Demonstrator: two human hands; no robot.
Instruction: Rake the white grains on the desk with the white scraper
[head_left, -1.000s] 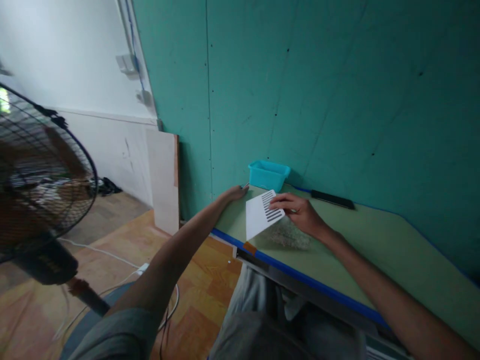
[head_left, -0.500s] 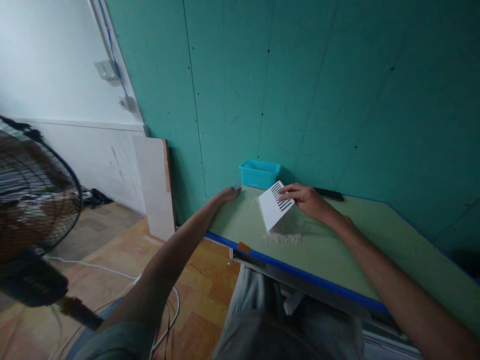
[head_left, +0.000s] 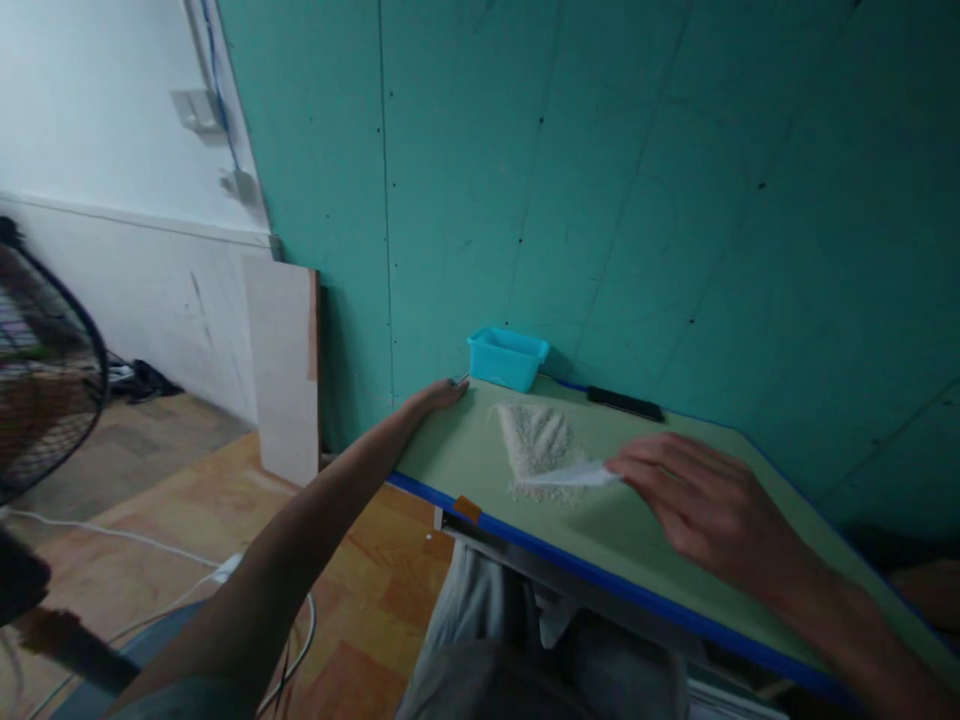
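Observation:
My right hand (head_left: 694,500) pinches a white slotted scraper (head_left: 574,474) at its right end. The scraper is now nearly edge-on and blurred, low over the front of a pile of pale grains (head_left: 536,435) that looks like rice. My left hand (head_left: 444,394) lies at the far left edge of the table, its fingers closed by a thin greyish item (head_left: 460,380) too small to name. Just right of that hand stands a light-blue plastic tub (head_left: 508,360); its inside cannot be made out.
A dark flat object (head_left: 624,403) lies along the table's back edge. Orange tape (head_left: 467,508) marks the blue-edged front of the green table (head_left: 675,560). At left are a fan (head_left: 45,370), a leaning board (head_left: 283,370) and white cables (head_left: 112,540) on the floor.
My right hand has come nearer and to the right, turning the scraper from face-on to nearly edge-on. The grains behind it now show as a spread, streaked patch. The view has shifted slightly.

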